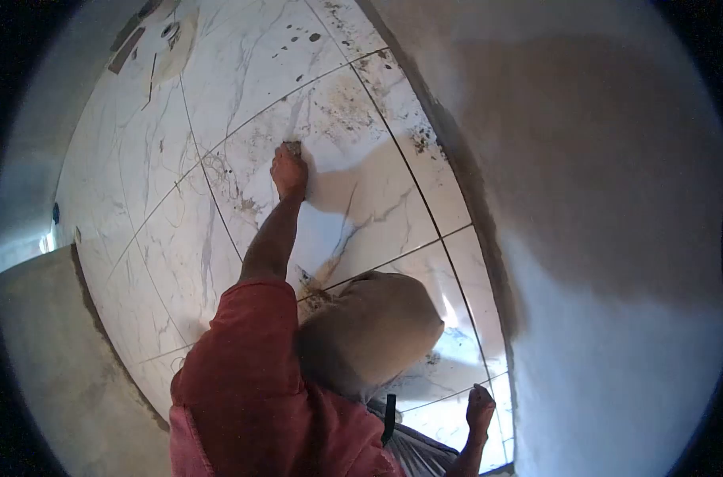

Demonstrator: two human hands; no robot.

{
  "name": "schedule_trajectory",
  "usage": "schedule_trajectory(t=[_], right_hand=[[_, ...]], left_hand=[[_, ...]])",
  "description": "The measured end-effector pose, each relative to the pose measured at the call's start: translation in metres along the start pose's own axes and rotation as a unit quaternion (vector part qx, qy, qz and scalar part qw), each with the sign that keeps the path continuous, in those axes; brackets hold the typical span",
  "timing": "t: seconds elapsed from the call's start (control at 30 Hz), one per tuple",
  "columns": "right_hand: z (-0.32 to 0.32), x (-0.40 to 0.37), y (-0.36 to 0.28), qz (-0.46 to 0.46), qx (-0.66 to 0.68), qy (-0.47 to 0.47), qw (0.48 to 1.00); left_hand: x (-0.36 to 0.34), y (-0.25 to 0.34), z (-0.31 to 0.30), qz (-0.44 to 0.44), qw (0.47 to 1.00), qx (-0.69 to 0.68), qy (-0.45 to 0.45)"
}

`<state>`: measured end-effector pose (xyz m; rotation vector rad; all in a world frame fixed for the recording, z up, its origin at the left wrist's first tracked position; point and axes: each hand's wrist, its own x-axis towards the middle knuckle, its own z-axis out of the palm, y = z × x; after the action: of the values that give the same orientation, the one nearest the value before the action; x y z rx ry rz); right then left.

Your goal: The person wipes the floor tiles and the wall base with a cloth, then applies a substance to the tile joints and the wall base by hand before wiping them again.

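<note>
My left hand is closed and pressed down on a pale, marble-patterned floor tile. A small greyish-brown piece shows at its front, too small and dark to name. Brown dirt specks lie on the tile ahead of it. At the lower right, near the wall, my right hand is held with its fingers curled in; whether anything is in them is hidden. Between the two hands, my bent knee in brownish trousers covers part of the floor.
A rough plastered wall runs along the right, with a low grey wall at the left. Dark strips and a round drain-like fitting are at the top left. Loose pale strands lie across tiles left of my arm.
</note>
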<state>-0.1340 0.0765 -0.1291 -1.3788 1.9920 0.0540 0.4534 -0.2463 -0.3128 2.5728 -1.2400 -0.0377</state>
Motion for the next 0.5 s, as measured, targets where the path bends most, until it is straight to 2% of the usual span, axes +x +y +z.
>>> schedule_trajectory(t=[0.07,0.17,0.2,0.27,0.3,0.37,0.4,0.43,0.47,0.5], right_hand=[[-0.014,0.018,-0.028,-0.013,-0.003,-0.009,1.000],[-0.044,0.044,-0.087,-0.040,-0.010,-0.003,0.999],[-0.058,0.057,-0.115,-0.096,-0.032,-0.006,0.995],[-0.083,0.080,-0.176,-0.208,-0.047,-0.012,0.977],[-0.097,0.084,-0.211,-0.208,-0.036,-0.021,0.977],[-0.133,0.089,-0.285,-0.285,-0.086,-0.032,0.954],[-0.152,0.085,-0.313,-0.287,-0.099,-0.043,0.952],[-0.170,0.079,-0.335,-0.289,-0.110,-0.053,0.950],[-0.186,0.074,-0.346,-0.338,-0.086,-0.051,0.936],[-0.199,0.064,-0.354,-0.343,-0.054,-0.011,0.938]], left_hand=[[0.045,-0.023,0.032,0.010,0.999,0.027,0.045],[0.127,-0.024,0.017,0.038,0.999,0.031,0.019],[0.142,-0.026,0.024,0.033,0.999,0.028,0.016],[0.155,-0.040,0.031,0.121,0.990,0.043,0.056],[0.151,-0.045,0.027,0.115,0.991,0.046,0.047],[0.150,-0.030,0.018,0.063,0.986,-0.130,0.077],[0.152,-0.023,0.015,-0.005,0.986,-0.160,0.044],[0.157,-0.020,0.019,0.003,0.985,-0.166,0.046],[0.159,-0.027,0.029,0.004,0.993,-0.113,0.032],[0.161,-0.037,0.039,0.003,0.998,-0.058,0.021]])
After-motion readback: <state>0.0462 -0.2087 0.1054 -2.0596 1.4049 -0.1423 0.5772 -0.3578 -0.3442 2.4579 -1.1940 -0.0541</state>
